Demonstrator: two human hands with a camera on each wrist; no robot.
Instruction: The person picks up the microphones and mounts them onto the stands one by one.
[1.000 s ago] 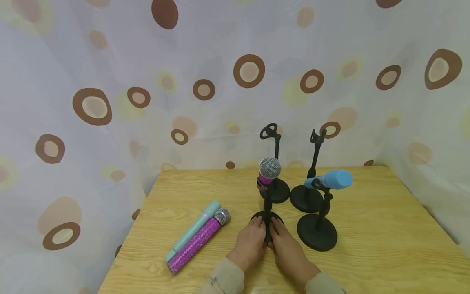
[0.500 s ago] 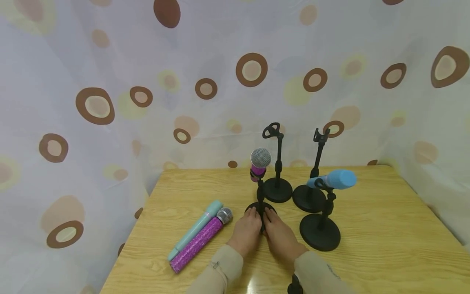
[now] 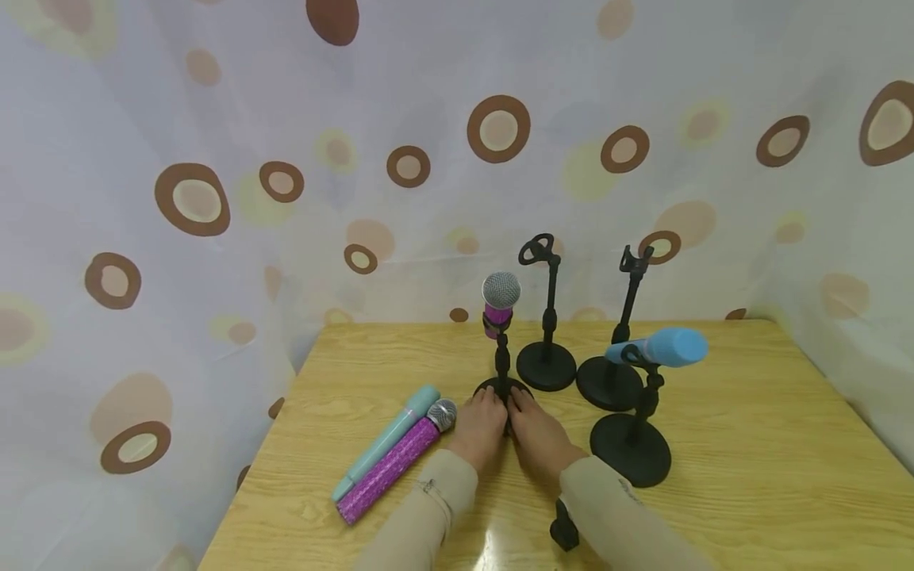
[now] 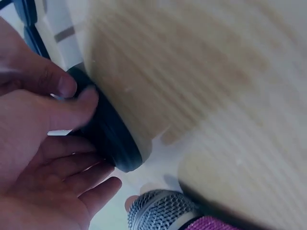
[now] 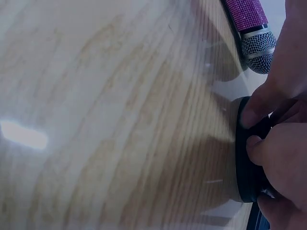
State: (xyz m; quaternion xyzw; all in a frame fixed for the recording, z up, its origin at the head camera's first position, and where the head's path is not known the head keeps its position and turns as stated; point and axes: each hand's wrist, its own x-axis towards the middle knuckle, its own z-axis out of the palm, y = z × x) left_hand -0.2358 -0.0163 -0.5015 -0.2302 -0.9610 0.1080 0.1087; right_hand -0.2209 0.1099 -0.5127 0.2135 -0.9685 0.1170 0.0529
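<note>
In the head view a short black microphone stand (image 3: 503,361) stands upright, bearing a purple microphone (image 3: 501,290) with a silver mesh head. My left hand (image 3: 478,428) grips the left side of its round base, and my right hand (image 3: 540,436) grips the right side. The left wrist view shows thumb and fingers around the edge of the black base (image 4: 115,136). In the right wrist view, thumbs and fingers lie on the same base (image 5: 244,175). The hands partly cover the base.
A mint microphone (image 3: 389,440) and a glittery purple microphone (image 3: 391,472) lie side by side at left. Behind stand two bare stands (image 3: 548,317) (image 3: 628,305). At right another stand (image 3: 631,448) holds a blue microphone (image 3: 667,347). A patterned curtain (image 3: 407,95) backs the table.
Both hands have moved the stand with the purple microphone away from me and slightly left, past the bases at right. The head view has shifted a little. The other stands and loose microphones stay put.
</note>
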